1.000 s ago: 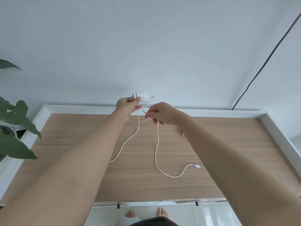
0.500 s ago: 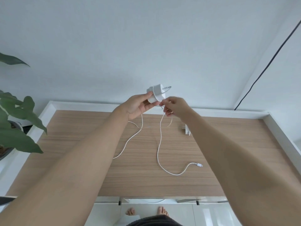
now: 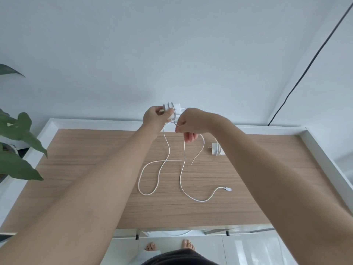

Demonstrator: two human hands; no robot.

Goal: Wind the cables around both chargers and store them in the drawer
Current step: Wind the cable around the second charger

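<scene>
Nearest, at the near edge of the wood tabletop, a drawer looks slightly open w/ a bit of white cord inside, tho that's hard to be sure of; nothing from this job looks stored yet. On the top itself, the slack of the white cable lies in a big loop at centre-left, crosses over itself, then runs right to the connector end, which lies free on the wood. Risk here, imo: as winding pulls slack in, the crossed loop could cinch into a knot or kink, & the free plug could drag, whip, or slide off the near edge. Further back on the right, the second charger lies on the wood w/ its cord apparently already bundled against it, partly hidden by the right forearm; an elbow sweep or the moving cable could knock it or loosen its wraps. Farthest, held up above the far edge, the left hand grips the first charger w/ fingers curled round the body, a turn or two already on it. The right hand pinches the cable just below it. If tension drops btwn the hands, the turns prob slip off the smooth block; pull too hard & the cord strains at its root.
</scene>
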